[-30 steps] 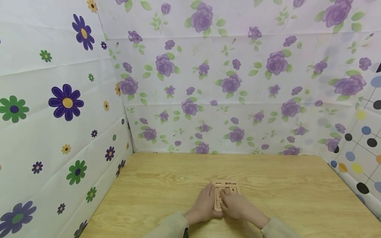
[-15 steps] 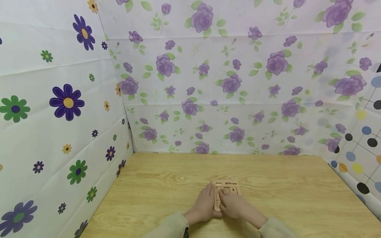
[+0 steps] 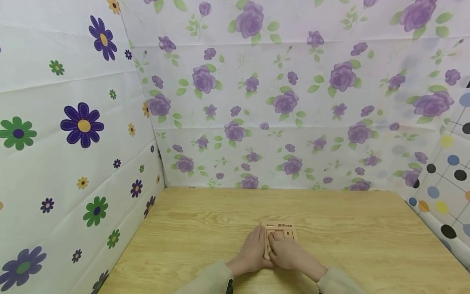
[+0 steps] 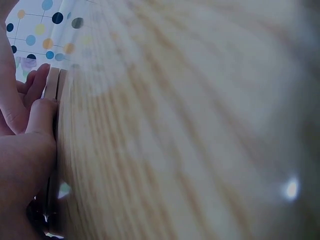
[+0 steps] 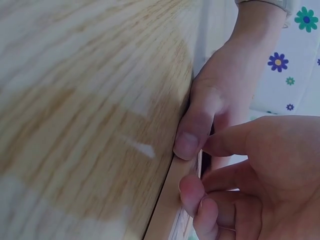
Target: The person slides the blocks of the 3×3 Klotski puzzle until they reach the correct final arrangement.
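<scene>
A wooden number sliding puzzle (image 3: pixel 280 225) lies flat on the table in the head view, a tile marked 8 (image 3: pixel 288 233) showing at its upper right. My left hand (image 3: pixel 252 251) holds the frame, fingers along its left side and thumb against the near edge. Over the tiles is my right hand (image 3: pixel 287 251), its fingertips down on them and hiding most of the numbers. In the right wrist view, the left thumb presses the puzzle's side (image 5: pixel 167 197), and the right fingers (image 5: pixel 192 192) bend over it. The left wrist view catches the puzzle's thin edge (image 4: pixel 52 82) beside the fingers.
The wood-grain table (image 3: pixel 205 216) extends around both hands. A purple-rose cloth (image 3: pixel 235 102) hangs behind it, a daisy-print cloth (image 3: pixel 121 196) on the left and a dotted cloth (image 3: pixel 437 179) on the right.
My right hand has shifted slightly left over the puzzle, covering the 3 and 2 tiles that showed earlier. The left hand and the frame stay in place.
</scene>
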Demonstrator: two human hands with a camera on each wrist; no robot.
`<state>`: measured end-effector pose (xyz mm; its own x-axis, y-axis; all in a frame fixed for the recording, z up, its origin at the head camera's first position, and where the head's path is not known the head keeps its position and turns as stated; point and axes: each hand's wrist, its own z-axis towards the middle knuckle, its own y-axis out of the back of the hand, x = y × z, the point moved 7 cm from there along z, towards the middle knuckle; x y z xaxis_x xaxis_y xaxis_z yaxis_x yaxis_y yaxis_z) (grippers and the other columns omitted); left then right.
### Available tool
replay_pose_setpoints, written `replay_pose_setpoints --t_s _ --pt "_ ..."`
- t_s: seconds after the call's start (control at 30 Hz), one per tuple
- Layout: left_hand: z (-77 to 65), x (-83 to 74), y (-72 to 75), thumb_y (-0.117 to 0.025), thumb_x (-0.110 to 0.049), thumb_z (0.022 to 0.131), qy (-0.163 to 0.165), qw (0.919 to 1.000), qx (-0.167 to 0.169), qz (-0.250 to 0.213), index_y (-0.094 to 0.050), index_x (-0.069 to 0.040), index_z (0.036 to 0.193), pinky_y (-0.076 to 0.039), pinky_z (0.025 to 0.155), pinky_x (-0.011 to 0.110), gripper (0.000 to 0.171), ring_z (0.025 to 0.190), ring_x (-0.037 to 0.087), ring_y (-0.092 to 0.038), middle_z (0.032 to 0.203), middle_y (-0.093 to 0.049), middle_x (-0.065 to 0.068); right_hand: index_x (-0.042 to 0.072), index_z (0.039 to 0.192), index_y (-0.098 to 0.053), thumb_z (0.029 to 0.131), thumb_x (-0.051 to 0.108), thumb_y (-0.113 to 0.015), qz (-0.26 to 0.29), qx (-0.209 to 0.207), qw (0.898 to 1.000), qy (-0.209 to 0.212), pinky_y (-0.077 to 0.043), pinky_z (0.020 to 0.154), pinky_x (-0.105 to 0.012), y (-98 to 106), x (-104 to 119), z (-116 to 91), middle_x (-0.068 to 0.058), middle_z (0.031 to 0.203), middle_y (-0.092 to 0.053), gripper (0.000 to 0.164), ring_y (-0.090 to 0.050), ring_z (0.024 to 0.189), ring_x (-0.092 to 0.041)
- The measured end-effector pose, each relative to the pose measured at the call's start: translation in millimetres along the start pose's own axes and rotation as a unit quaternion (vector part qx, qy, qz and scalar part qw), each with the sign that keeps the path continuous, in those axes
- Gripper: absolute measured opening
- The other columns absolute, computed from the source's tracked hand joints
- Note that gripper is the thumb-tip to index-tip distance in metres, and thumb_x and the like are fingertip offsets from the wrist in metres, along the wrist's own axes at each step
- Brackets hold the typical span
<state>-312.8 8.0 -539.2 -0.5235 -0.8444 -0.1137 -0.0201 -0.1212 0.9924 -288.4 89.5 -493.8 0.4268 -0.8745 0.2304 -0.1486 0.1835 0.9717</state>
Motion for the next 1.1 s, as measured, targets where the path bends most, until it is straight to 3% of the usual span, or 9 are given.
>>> replay_pose_setpoints --t_s 0.2,0.33,0.43,0.57,0.67,0.87,0.93,1.0,1.1 --pt "1.3 0.3 0.6 -0.071 -0.063 0.075 0.002 1.0 -0.001 -0.007 -0.023 0.007 0.149 -0.032 0.118 0.04 0.113 0.145 0.031 -0.029 0.156 -0.027 0.022 -0.01 0.137 -0.047 0.096 0.022 -0.053 0.001 -0.004 1.0 -0.007 -0.047 0.101 -0.055 -0.6 -0.5 3.1 -0.027 0.142 -0.047 0.052 -0.054 0.124 -0.04" --pt "1.0 0.1 -0.9 -0.07 -0.064 0.075 0.001 1.0 0.001 -0.002 -0.022 0.007 0.15 -0.032 0.118 0.04 0.114 0.145 0.031 -0.028 0.156 -0.026 0.022 -0.009 0.136 -0.048 0.096 0.024 -0.053 -0.005 -0.002 1.0 0.0 -0.05 0.098 -0.052 -1.9 -2.4 2.9 -0.026 0.142 -0.048 0.052 -0.058 0.119 -0.039" --pt "0.0 -0.3 -1.0 -0.068 -0.067 0.075 0.003 1.0 0.002 0.002 -0.022 0.007 0.15 -0.031 0.119 0.04 0.115 0.145 0.031 -0.028 0.157 -0.025 0.022 -0.007 0.138 -0.047 0.096 0.023 -0.054 0.008 0.003 1.0 0.003 -0.058 0.077 -0.045 -2.5 -5.2 2.1 -0.025 0.143 -0.048 0.052 -0.068 0.085 -0.03" --pt "-0.5 -0.6 -0.9 -0.064 -0.071 0.075 0.004 1.0 0.002 0.002 -0.021 0.006 0.15 -0.03 0.12 0.039 0.115 0.146 0.031 -0.027 0.157 -0.025 0.023 -0.004 0.139 -0.047 0.095 0.023 -0.056 0.011 0.009 1.0 0.0 -0.057 0.071 -0.042 0.1 -8.9 0.4 -0.022 0.144 -0.048 0.053 -0.061 0.07 -0.024" --pt "0.0 -0.2 -1.2 -0.063 -0.071 0.076 0.006 1.0 -0.001 -0.008 -0.021 0.006 0.15 -0.029 0.12 0.039 0.115 0.146 0.031 -0.027 0.157 -0.025 0.023 -0.003 0.139 -0.049 0.095 0.025 -0.056 0.003 0.008 1.0 -0.002 -0.054 0.091 -0.046 1.9 -11.3 -0.4 -0.021 0.143 -0.049 0.052 -0.064 0.096 -0.025" --pt "0.1 0.5 -1.6 -0.064 -0.069 0.077 -0.001 0.9993 -0.02 -0.032 -0.02 0.008 0.15 -0.029 0.12 0.04 0.114 0.145 0.032 -0.028 0.155 -0.027 0.025 -0.004 0.139 -0.047 0.095 0.024 -0.054 0.018 0.008 1.0 -0.012 -0.047 0.103 -0.051 -0.1 -18.8 -0.7 -0.024 0.144 -0.048 0.053 -0.055 0.125 -0.036" --pt "0.1 0.4 -0.5 -0.065 -0.069 0.076 -0.006 0.9988 -0.032 -0.037 -0.021 0.009 0.149 -0.029 0.12 0.04 0.115 0.144 0.033 -0.03 0.154 -0.029 0.026 -0.005 0.139 -0.047 0.094 0.023 -0.053 0.02 0.008 1.0 -0.016 -0.052 0.097 -0.048 0.1 -21.7 -0.9 -0.025 0.143 -0.047 0.054 -0.056 0.123 -0.036" --pt "0.3 0.4 0.2 -0.064 -0.071 0.076 -0.01 0.9984 -0.042 -0.037 -0.022 0.01 0.148 -0.03 0.119 0.041 0.116 0.144 0.034 -0.031 0.153 -0.03 0.027 -0.006 0.139 -0.046 0.093 0.023 -0.054 0.021 0.01 0.999 -0.024 -0.057 0.079 -0.041 0.6 -24.6 -1.9 -0.027 0.143 -0.047 0.055 -0.065 0.104 -0.032" --pt "1.1 1.1 0.0 -0.062 -0.073 0.075 -0.008 0.9983 -0.046 -0.035 -0.023 0.01 0.148 -0.03 0.119 0.041 0.117 0.143 0.033 -0.032 0.152 -0.031 0.027 -0.007 0.139 -0.046 0.093 0.024 -0.056 0.011 0.011 0.999 -0.033 -0.051 0.058 -0.032 2.2 -28.3 -3.8 -0.028 0.142 -0.047 0.056 -0.064 0.085 -0.024"
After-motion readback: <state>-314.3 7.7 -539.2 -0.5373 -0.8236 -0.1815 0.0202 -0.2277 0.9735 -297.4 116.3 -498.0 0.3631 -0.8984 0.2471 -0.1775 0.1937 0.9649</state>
